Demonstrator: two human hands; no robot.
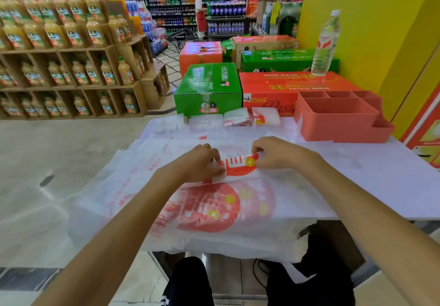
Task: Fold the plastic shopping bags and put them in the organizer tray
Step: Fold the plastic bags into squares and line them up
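Head view. One bag being folded lies at the middle of the table, on top of a loose spread of unfolded bags that drapes over the near edge. It is already reduced to a narrow packet, its long axis running left to right, parallel to the near edge, red print uppermost.

The left hand pinches the packet's left end, fingers curled down onto it. The right hand pinches the right end likewise, fingertips on the upper right corner. The packet lies directly between the two hands, so both are equally near it; neither is free.

The organizer tray stands at the far right corner of the table, well apart from the packet and forward-right of it. The right hand is the nearer to it. No bags can be seen in its compartments from this angle.

Several folded bags lie in a row along the far edge, left of the tray.

Judgement: folding of this bag is nearly done; one more fold across the long axis looks likely. The transfer then runs forward and to the right, best made by the right hand. Risk: the slick plastic may spring open once either pinch is released.
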